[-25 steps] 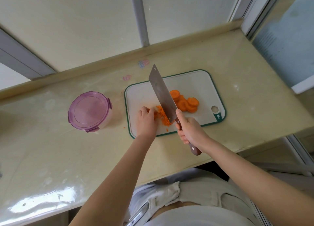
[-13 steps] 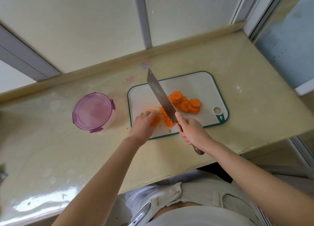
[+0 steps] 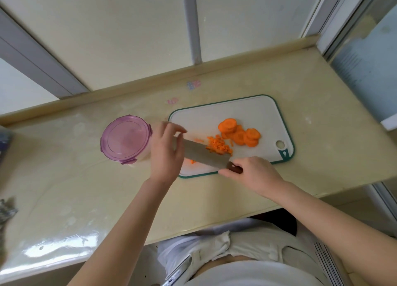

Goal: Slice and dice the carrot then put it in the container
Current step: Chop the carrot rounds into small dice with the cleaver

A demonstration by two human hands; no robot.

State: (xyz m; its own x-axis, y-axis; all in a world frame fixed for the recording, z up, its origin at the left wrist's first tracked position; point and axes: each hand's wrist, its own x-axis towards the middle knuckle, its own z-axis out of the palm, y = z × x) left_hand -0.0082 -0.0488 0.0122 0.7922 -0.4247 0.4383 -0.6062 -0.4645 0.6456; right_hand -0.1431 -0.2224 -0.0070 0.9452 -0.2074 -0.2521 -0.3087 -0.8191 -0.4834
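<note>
Over the bench (image 3: 86, 189), right hand (image 3: 253, 175) grips knife (image 3: 204, 154) handle, diced carrot (image 3: 219, 147) at blade edge; left hand (image 3: 166, 154) loosely spread over blade tip.

Reading from the diced pile (image 3: 219, 147), I see the knife (image 3: 202, 153) stretched across the near side of the board (image 3: 257, 111), from 9 round to 5 o'clock, barring any approach from the front. The left hand (image 3: 166, 152) hangs over the blade tip at 9, and just beyond it the lidded container (image 3: 125, 139) walls off that side. The slices (image 3: 238, 133) crowd in at 2. The right hand (image 3: 255, 174) grips the handle at 5. I have bare board at 11 and 12, up to the ledge (image 3: 236, 59), and broad open counter (image 3: 86, 189) at 8.
</note>
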